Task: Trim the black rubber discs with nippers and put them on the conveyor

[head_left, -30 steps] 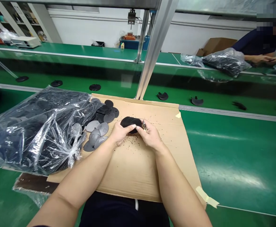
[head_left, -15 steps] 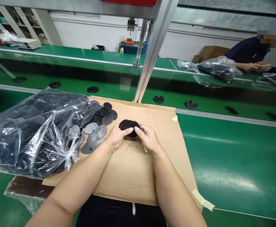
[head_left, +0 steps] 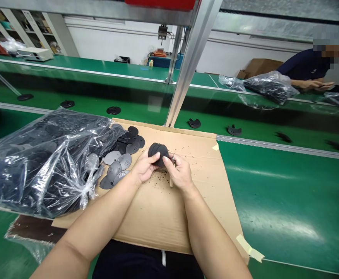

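Over the cardboard sheet (head_left: 154, 217), several black plastic discs (head_left: 158, 154) are fanned together between both hands. My left hand (head_left: 145, 167) grips their left side, thumb on top. On the right side my right hand (head_left: 181, 170) pinches the discs, its thumb against the front one. A small metal tool (head_left: 173, 160) with a pale strip below it shows in the right palm; its kind is mostly hidden. Loose grey and black discs (head_left: 113, 170) lie left of my left hand, beside a clear plastic bag (head_left: 50, 162) full of such discs. Black crumbs dot the cardboard beneath the hands.
Beyond the cardboard, black parts (head_left: 113, 110) sit spaced along a green conveyor belt (head_left: 146, 112). A metal post (head_left: 187, 66) rises at the cardboard's far edge. At the far right a person (head_left: 305, 69) works behind plastic bags (head_left: 271, 86). Tape (head_left: 250, 248) marks the near right corner.
The discs have turned more upright and fanned out between my hands. My right hand has shifted slightly left, and the pale strip with it. The view has moved a little.
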The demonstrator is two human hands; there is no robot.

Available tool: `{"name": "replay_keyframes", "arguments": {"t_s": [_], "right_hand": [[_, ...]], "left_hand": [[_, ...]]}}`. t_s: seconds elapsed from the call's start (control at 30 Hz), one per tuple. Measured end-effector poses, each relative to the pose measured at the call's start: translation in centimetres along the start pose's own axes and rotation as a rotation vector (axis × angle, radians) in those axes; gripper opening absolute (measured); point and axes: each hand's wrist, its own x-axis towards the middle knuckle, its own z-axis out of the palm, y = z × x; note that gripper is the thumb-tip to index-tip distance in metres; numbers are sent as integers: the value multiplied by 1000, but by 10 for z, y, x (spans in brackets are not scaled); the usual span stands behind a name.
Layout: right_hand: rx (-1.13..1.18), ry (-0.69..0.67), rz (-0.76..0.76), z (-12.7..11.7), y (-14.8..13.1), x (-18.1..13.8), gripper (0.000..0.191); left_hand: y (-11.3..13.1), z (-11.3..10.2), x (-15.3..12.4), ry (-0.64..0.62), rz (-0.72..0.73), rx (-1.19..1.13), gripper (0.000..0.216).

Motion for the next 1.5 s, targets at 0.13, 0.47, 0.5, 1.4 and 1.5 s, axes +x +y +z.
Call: {"name": "replay_keyframes", "arguments": {"t_s": [0.13, 0.47, 0.5, 1.4, 1.5], "right_hand": [[-3, -7, -156, 6, -2, -5, 33], [-241, 118, -309, 7, -2, -4, 20], [-263, 124, -327, 7, -2, -4, 19], [272, 585, 208, 14, 24, 12, 47], [414, 696, 257, 16, 25, 14, 47]], "left_hand": [[6, -6, 3, -66, -210, -76, 21], [2, -8, -2, -104, -344, -79, 26], [2, -8, -2, -112, -349, -85, 26], [76, 27, 139, 366, 1065, 1452, 40], [33, 52, 137, -91, 1100, 1550, 23]]}}
